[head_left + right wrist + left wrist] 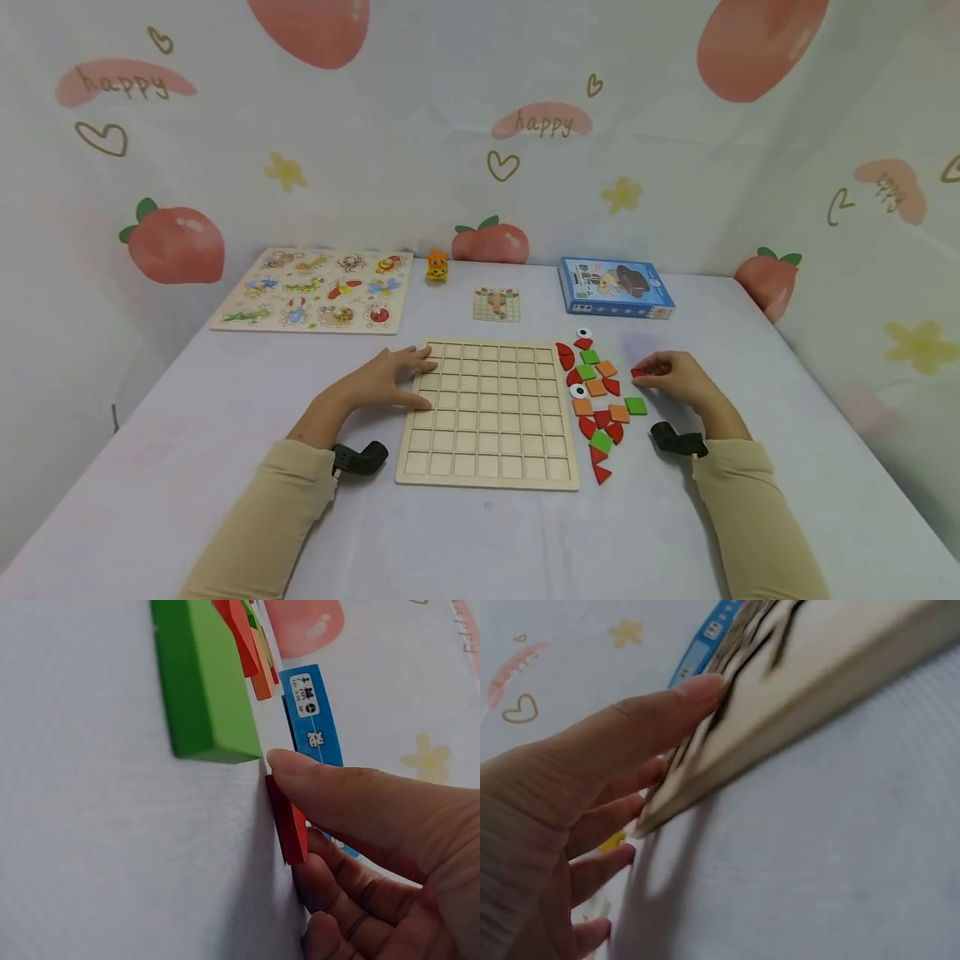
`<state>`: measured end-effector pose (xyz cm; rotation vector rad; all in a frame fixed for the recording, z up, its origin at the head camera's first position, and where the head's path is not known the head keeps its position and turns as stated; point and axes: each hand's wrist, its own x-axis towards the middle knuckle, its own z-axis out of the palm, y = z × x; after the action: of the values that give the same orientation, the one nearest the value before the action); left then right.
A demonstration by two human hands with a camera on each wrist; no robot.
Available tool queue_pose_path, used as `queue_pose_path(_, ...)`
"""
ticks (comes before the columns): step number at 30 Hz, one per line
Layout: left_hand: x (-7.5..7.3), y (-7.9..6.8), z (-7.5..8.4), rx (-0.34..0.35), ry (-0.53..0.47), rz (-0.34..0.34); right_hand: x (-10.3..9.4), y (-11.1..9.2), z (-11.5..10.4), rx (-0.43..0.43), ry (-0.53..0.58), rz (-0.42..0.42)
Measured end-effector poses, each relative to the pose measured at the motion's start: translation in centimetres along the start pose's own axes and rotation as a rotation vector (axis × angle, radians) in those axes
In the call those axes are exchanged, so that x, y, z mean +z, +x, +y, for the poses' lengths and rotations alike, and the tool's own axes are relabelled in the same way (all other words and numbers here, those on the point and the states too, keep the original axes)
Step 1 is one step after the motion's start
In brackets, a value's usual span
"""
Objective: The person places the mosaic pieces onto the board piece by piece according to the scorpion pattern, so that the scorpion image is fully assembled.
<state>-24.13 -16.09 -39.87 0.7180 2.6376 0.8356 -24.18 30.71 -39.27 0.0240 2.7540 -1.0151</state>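
My left hand rests at the left side of a pale wooden grid board, its fingers spread and fairly straight. In the left wrist view the thumb lies over the board's rim. My right hand pinches a small red piece between thumb and fingers, low over the table right of the board. Close by lies a green square tile, large in the right wrist view. Between the board and my right hand are several red, orange and green pieces, plus two white discs with black dots, such as one disc.
Behind the board lies a small pattern card. A blue box sits at the back right. At the back left is a wooden insect puzzle board, with a small orange and yellow figurine beside it.
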Motion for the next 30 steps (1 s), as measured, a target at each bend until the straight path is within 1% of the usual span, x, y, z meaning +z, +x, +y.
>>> queue_pose_path(5, 0.5, -0.1, -0.2, 0.024, -0.006, 0.017, 0.0, -0.3, -0.3, -0.037, 0.026, 0.007)
queue_pose_path(9, 0.7, -0.1, -0.1, 0.028, -0.017, 0.015, -0.2, -0.3, -0.4, -0.036, 0.049, 0.002)
queue_pose_path(14, 0.7, 0.0, 0.0, 0.037, -0.017, 0.016, -0.5, 0.2, -0.4, -0.031, 0.106, -0.031)
queue_pose_path(17, 0.7, 0.0, 0.0, 0.033, -0.018, 0.014, -0.3, 0.3, -1.4, -0.049, 0.131, -0.046)
queue_pose_path(24, 0.6, -0.2, 0.1, 0.034, -0.016, 0.014, 0.7, 1.4, -4.5, -0.114, 0.126, -0.057)
queue_pose_path(30, 0.7, -0.1, 0.0, 0.026, -0.018, 0.013, 1.9, 2.3, -6.4, -0.185, 0.184, -0.084)
